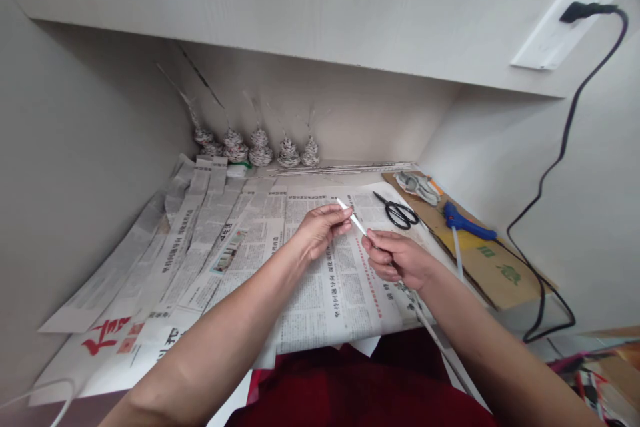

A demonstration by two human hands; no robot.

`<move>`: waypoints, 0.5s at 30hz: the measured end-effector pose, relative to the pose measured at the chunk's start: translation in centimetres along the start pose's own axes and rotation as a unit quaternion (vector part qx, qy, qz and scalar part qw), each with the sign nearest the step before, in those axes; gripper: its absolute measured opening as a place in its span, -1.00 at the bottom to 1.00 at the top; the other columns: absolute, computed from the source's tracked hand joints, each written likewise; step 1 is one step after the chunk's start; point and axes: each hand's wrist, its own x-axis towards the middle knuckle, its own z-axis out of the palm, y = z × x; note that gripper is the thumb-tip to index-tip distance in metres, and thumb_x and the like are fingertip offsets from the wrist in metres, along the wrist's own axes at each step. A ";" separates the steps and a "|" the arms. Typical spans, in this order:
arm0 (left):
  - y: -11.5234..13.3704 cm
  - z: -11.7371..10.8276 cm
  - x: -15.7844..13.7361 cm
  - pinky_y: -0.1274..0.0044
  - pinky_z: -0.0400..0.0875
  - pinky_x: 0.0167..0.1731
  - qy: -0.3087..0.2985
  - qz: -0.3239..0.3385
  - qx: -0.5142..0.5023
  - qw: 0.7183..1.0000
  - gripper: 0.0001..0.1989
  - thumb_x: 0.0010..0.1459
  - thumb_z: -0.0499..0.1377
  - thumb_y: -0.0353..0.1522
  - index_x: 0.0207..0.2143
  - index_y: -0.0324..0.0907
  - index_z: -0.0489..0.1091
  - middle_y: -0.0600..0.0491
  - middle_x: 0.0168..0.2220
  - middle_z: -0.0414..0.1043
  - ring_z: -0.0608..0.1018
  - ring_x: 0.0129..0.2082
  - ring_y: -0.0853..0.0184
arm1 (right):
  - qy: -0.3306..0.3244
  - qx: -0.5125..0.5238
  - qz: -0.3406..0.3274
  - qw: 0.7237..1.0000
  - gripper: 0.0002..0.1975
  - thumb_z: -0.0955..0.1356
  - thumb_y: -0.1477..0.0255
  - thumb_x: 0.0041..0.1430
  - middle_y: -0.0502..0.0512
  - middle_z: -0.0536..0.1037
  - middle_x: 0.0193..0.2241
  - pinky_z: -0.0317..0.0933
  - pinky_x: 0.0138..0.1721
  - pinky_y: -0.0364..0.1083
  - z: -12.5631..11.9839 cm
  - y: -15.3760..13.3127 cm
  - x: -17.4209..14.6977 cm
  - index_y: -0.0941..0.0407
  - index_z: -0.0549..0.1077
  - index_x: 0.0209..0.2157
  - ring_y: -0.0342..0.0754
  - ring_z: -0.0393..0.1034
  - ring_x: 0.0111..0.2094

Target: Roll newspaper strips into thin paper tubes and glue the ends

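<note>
A thin white rolled paper tube [358,223] is stretched between my two hands over the newspaper-covered table. My left hand [325,228] pinches it near its upper end, and the tip sticks out past the fingers. My right hand [397,257] grips it lower down with curled fingers. Below the right hand a long pale strip [425,320] runs toward the table's front edge; it seems to be the same paper, but the join is hidden. Just beyond my right hand lie black-handled scissors [399,214]. Newspaper sheets [320,294] spread beneath both hands.
Cut newspaper strips [185,234] overlap at the left. Several woven paper gourd shapes [260,148] stand along the back, near thin paper rods [345,168]. At the right, a blue glue gun [467,222] and a crumpled cloth [417,187] rest on cardboard [500,274]; a black cord [565,140] hangs beside.
</note>
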 end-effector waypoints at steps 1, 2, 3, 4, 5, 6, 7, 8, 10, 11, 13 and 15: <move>0.0 0.0 0.0 0.70 0.47 -0.44 0.000 -0.003 0.001 1.000 -0.88 -0.08 0.30 -0.55 -0.40 -0.37 0.47 0.03 -0.46 0.45 0.50 -0.53 0.52 | -0.016 0.015 0.009 1.000 -0.76 0.25 0.22 0.19 -0.20 -0.01 -0.70 -0.24 -0.76 -0.24 -0.1 0.0 0.1 0.10 0.26 -0.41 -0.27 -0.15 -0.75; 0.0 0.0 0.0 0.70 0.47 -0.45 -0.001 -0.004 0.001 1.000 -0.87 -0.08 0.31 -0.55 -0.39 -0.37 0.47 0.03 -0.46 0.45 0.49 -0.53 0.52 | -0.028 0.022 0.017 0.999 -0.76 0.25 0.22 0.19 -0.20 -0.03 -0.70 -0.25 -0.77 -0.24 -0.2 0.1 0.1 0.09 0.24 -0.42 -0.27 -0.16 -0.75; 0.0 -0.1 0.1 0.69 0.47 -0.45 -0.002 -0.004 0.001 1.000 -0.86 -0.09 0.31 -0.54 -0.39 -0.36 0.47 0.03 -0.46 0.44 0.49 -0.53 0.52 | -0.034 0.019 0.023 0.999 -0.75 0.24 0.21 0.19 -0.20 -0.04 -0.70 -0.25 -0.77 -0.23 -0.2 0.2 0.2 0.09 0.23 -0.43 -0.26 -0.16 -0.76; 0.0 -0.1 0.1 0.69 0.48 -0.46 -0.002 -0.003 0.001 1.000 -0.85 -0.10 0.32 -0.54 -0.39 -0.36 0.47 0.03 -0.47 0.44 0.49 -0.53 0.52 | -0.029 0.005 0.023 0.999 -0.74 0.23 0.19 0.19 -0.20 -0.05 -0.70 -0.25 -0.77 -0.23 -0.1 0.2 0.3 0.08 0.22 -0.42 -0.26 -0.16 -0.76; 0.0 -0.1 0.1 0.69 0.48 -0.46 -0.002 -0.001 0.000 1.000 -0.85 -0.10 0.32 -0.53 -0.39 -0.36 0.47 0.03 -0.47 0.44 0.49 -0.54 0.52 | -0.012 -0.024 0.017 0.999 -0.72 0.22 0.16 0.20 -0.20 -0.04 -0.70 -0.23 -0.76 -0.22 0.1 0.4 0.3 0.08 0.23 -0.41 -0.25 -0.15 -0.76; 0.0 -0.1 0.2 0.69 0.47 -0.48 0.001 0.001 0.000 1.000 -0.85 -0.10 0.32 -0.53 -0.39 -0.36 0.47 0.04 -0.47 0.44 0.49 -0.54 0.52 | 0.020 -0.069 0.004 0.997 -0.71 0.20 0.13 0.20 -0.19 -0.01 -0.70 -0.20 -0.76 -0.21 0.4 0.5 0.3 0.08 0.24 -0.40 -0.25 -0.12 -0.76; 0.0 -0.2 0.2 0.70 0.47 -0.49 0.005 0.004 0.000 1.000 -0.86 -0.09 0.32 -0.53 -0.39 -0.36 0.47 0.04 -0.48 0.44 0.48 -0.55 0.52 | 0.063 -0.134 -0.020 0.989 -0.69 0.19 0.11 0.20 -0.18 0.04 -0.70 -0.16 -0.74 -0.21 0.6 0.6 0.3 0.08 0.25 -0.38 -0.24 -0.07 -0.76; 0.0 -0.2 0.3 0.70 0.47 -0.50 0.010 0.007 -0.001 1.000 -0.86 -0.09 0.31 -0.53 -0.40 -0.36 0.47 0.04 -0.48 0.44 0.48 -0.56 0.52 | 0.113 -0.215 -0.056 0.968 -0.69 0.19 0.11 0.20 -0.16 0.09 -0.69 -0.11 -0.71 -0.20 1.0 0.8 0.2 0.08 0.26 -0.38 -0.22 -0.01 -0.74; -0.1 -0.2 0.3 0.70 0.47 -0.51 0.023 0.012 -0.003 1.000 -0.88 -0.08 0.30 -0.54 -0.40 -0.36 0.46 0.04 -0.49 0.44 0.48 -0.57 0.52 | 0.205 -0.398 -0.146 0.882 -0.72 0.21 0.16 0.21 -0.10 0.22 -0.66 -0.02 -0.60 -0.17 1.5 1.1 0.1 0.08 0.27 -0.41 -0.18 0.13 -0.65; -0.1 -0.2 0.4 0.69 0.47 -0.51 0.027 0.012 -0.004 1.000 -0.88 -0.07 0.30 -0.54 -0.40 -0.36 0.46 0.03 -0.48 0.44 0.48 -0.57 0.52 | 0.233 -0.475 -0.184 0.828 -0.74 0.20 0.21 0.22 -0.07 0.28 -0.63 0.00 -0.54 -0.15 1.6 1.2 0.0 0.08 0.27 -0.42 -0.15 0.19 -0.60; -0.1 -0.2 0.4 0.69 0.48 -0.50 0.027 0.011 -0.004 1.000 -0.88 -0.05 0.29 -0.53 -0.39 -0.36 0.47 0.03 -0.48 0.44 0.48 -0.56 0.52 | 0.255 -0.569 -0.225 0.748 -0.78 0.17 0.28 0.25 -0.02 0.38 -0.57 0.01 -0.46 -0.13 1.8 1.4 0.0 0.09 0.28 -0.41 -0.11 0.26 -0.52; -0.1 -0.3 0.4 0.69 0.48 -0.50 0.021 0.008 -0.002 1.000 -0.87 -0.05 0.29 -0.53 -0.37 -0.36 0.47 0.03 -0.48 0.44 0.49 -0.56 0.51 | 0.256 -0.593 -0.225 0.729 -0.78 0.15 0.32 0.27 -0.01 0.42 -0.54 0.02 -0.43 -0.12 1.8 1.4 -0.1 0.08 0.29 -0.39 -0.10 0.28 -0.50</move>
